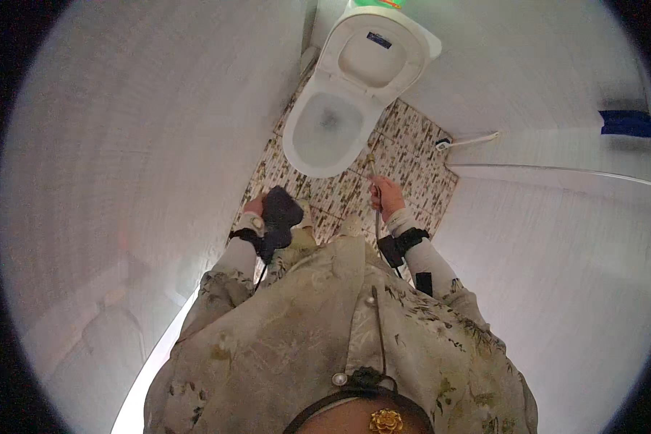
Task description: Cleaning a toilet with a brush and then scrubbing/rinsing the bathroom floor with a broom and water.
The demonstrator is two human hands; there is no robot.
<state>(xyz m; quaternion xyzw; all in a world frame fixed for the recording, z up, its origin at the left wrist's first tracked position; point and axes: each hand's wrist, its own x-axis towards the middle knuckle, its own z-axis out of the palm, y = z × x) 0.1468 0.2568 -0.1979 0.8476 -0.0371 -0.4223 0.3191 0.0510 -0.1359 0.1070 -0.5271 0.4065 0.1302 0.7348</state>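
My left hand (255, 205) is low at the left, partly hidden behind a dark, cloth-like item (282, 209) that hangs from it. In my right hand (389, 196) is a thin hose (378, 225) tipped with a brass-coloured nozzle (370, 158). The nozzle points up the view, just right of the bowl's front rim. Ahead of both hands stands a white toilet (290, 144) with its seat (331, 54) raised. Inside the bowl the surface looks pale, with a darker patch in the middle.
Pale walls (141, 135) close in on both sides. A patterned tile floor (407, 141) surrounds the toilet. To the right, a white brush-like handle (472, 142) leans near the wall, and a blue piece (626, 123) is fixed higher up. Something green (377, 2) tops the toilet.
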